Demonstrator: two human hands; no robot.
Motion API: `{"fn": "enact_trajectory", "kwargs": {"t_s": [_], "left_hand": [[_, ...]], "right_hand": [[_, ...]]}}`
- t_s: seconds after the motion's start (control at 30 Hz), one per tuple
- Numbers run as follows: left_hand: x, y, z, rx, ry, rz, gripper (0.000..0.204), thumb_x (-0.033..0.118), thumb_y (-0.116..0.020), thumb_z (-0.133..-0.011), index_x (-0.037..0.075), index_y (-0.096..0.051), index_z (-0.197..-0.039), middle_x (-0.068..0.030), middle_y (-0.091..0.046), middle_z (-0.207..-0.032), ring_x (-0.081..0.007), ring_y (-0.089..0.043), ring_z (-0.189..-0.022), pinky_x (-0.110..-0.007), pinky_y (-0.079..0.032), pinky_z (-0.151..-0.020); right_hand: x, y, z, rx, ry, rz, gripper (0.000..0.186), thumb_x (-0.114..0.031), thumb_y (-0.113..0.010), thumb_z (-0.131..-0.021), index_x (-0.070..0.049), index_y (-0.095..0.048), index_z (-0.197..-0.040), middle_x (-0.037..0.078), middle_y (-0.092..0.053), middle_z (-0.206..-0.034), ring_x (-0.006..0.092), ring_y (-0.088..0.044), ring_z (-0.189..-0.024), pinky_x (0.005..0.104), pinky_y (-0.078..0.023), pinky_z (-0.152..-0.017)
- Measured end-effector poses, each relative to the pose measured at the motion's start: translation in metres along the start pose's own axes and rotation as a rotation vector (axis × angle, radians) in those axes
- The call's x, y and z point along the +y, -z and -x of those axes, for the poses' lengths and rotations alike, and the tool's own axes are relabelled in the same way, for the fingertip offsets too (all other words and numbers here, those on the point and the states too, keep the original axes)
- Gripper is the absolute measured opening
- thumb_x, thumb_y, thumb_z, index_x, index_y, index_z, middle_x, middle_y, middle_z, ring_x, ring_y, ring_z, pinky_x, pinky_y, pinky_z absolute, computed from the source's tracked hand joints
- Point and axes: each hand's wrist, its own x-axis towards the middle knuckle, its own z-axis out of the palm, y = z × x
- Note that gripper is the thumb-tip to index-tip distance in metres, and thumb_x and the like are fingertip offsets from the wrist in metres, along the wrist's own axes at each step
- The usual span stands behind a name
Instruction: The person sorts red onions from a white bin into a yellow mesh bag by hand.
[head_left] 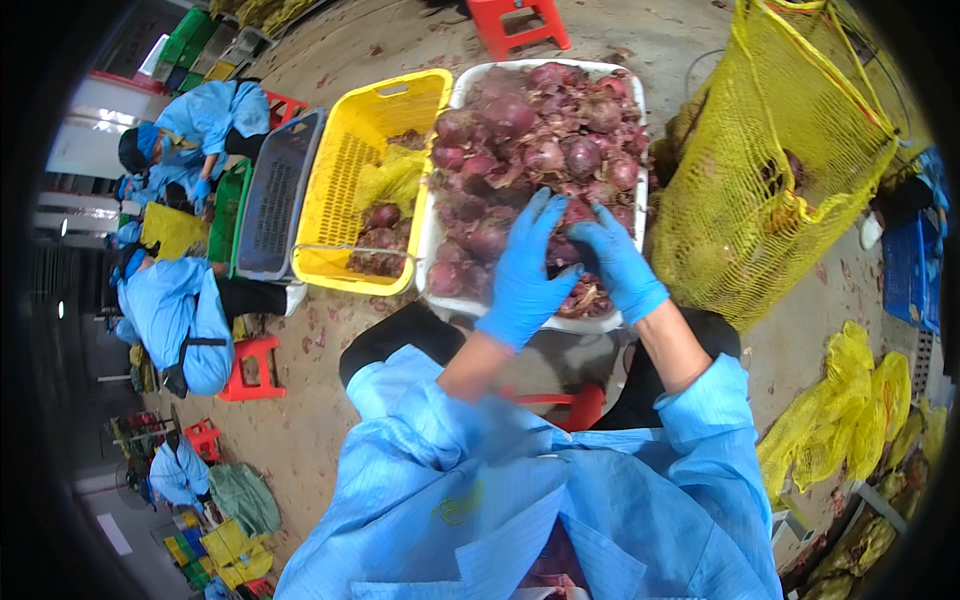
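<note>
- From where I'm standing, both gloved hands are down among the red onions (583, 157), which are heaped in a white tub (458, 304) directly beneath the fingers.
- The left hand (530, 265) has its fingers reaching forward, partly bent, with the thumb spread away from them towards the other hand.
- The right hand (618, 262) comes in just beside it, fingers half curled and pointing back to the left.
- An onion (577, 212) shows between the two sets of fingertips; whether either hand has hold of it, I can't tell.
- Loose papery skins (588, 300) lie just below the fingers, at the tub's near end.
- Left of the fingers, next to the tub, a yellow basket (335, 150) holds more onions and some yellow netting (393, 182).
- To their right, a big yellow mesh bag (740, 190) stands with its mouth agape.
- As for markings, a small yellowish emblem (458, 505) sits on the wearer's blue smock (420, 540), nearer the body than the fingers; its details are too blurred to read.
</note>
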Motion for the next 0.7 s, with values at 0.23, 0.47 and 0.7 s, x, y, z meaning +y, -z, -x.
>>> {"fn": "enact_trajectory", "kwargs": {"t_s": [0.23, 0.47, 0.7], "left_hand": [[0.000, 0.009, -0.006, -0.008, 0.098, 0.052, 0.068, 0.003, -0.071, -0.071, 0.013, -0.050, -0.135, -0.0166, -0.040, -0.142, -0.0310, -0.047, -0.126, -0.036, -0.045, -0.100], [0.003, -0.005, -0.012, 0.027, 0.061, 0.129, 0.077, 0.002, -0.071, -0.070, 0.008, -0.040, -0.140, -0.0132, -0.041, -0.144, -0.0284, -0.041, -0.132, -0.038, -0.035, -0.109], [-0.003, 0.000, -0.013, 0.025, 0.104, 0.134, 0.080, 0.003, -0.072, -0.071, 0.005, -0.036, -0.142, -0.0155, -0.040, -0.143, -0.0287, -0.043, -0.129, -0.037, -0.037, -0.107]], "right_hand": [[0.018, -0.001, -0.012, -0.048, -0.034, -0.097, 0.065, -0.019, -0.068, -0.084, 0.003, -0.036, -0.137, 0.009, -0.058, -0.115, 0.0139, -0.056, -0.104, 0.0257, -0.048, -0.085], [-0.001, 0.000, -0.007, 0.002, 0.050, -0.024, 0.071, -0.006, -0.065, -0.084, 0.003, -0.027, -0.143, 0.011, -0.060, -0.115, 0.0159, -0.062, -0.097, 0.0281, -0.051, -0.083], [0.002, -0.003, -0.002, -0.077, 0.083, -0.018, 0.068, -0.012, -0.063, -0.087, 0.003, -0.028, -0.143, 0.009, -0.059, -0.116, 0.0144, -0.060, -0.100, 0.0280, -0.050, -0.085]]}}
